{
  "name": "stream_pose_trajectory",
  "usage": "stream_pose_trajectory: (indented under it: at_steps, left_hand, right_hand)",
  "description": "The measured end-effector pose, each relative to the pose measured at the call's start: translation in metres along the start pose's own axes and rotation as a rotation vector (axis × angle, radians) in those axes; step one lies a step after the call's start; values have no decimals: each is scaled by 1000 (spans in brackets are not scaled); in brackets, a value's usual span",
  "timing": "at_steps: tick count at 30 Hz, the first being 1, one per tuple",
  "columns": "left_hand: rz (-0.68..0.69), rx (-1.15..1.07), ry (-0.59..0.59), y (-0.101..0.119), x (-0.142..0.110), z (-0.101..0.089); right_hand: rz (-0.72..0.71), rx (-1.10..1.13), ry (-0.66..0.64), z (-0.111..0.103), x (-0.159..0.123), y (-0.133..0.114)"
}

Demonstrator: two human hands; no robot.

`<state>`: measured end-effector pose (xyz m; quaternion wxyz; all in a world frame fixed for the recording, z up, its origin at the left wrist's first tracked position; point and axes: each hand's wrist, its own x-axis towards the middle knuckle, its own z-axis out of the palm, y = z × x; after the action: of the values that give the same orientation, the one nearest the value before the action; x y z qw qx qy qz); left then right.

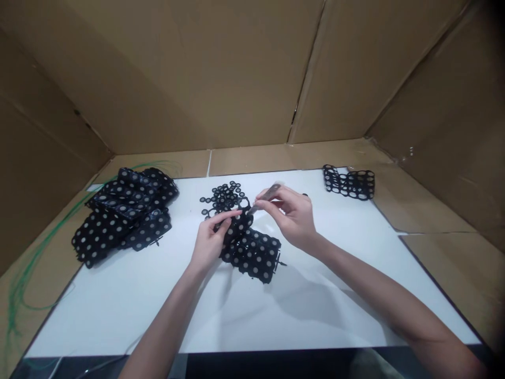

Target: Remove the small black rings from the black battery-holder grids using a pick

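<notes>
My left hand is closed on the upper part of a black dotted sheet, its thumb and index finger pinching near the edge. In my right hand is a slim grey metal tool, gripped between thumb and fingers. Its narrow tip points down-left to the sheet's edge, beside my left fingertips; whether it touches cannot be made out. Just behind my left hand lies a loose pile of small black rings. Part of the sheet is hidden under my left hand.
A heap of black dotted sheets lies at the left of the white tabletop. Black pieces with large round holes rest at the back right. Green strands trail along the left edge. Cardboard walls enclose the back and sides.
</notes>
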<state>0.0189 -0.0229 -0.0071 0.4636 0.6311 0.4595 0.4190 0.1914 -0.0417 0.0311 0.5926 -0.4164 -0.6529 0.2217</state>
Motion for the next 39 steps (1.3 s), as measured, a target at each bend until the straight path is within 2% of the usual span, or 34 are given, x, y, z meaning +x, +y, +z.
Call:
stream_pose_trajectory:
  at_steps: [6, 10, 16, 21, 30, 39]
  left_hand:
    - [-88, 19, 65, 6, -4, 1]
    - [-78, 83, 85, 13, -8, 3]
    - [-22, 93, 32, 15, -11, 5]
    - [-4, 125, 44, 15, -11, 7]
    - [12, 154, 5, 16, -11, 6]
    - [40, 140, -14, 15, -11, 8]
  right_hand:
    - [8, 5, -18, 2, -2, 2]
    - [-12, 26, -8, 6, -5, 1]
    - [-13, 46, 11, 7, -8, 0]
    - [-17, 29, 0, 7, -8, 0]
    - [72, 47, -6, 5, -6, -1]
    - [92, 45, -34, 5, -6, -1]
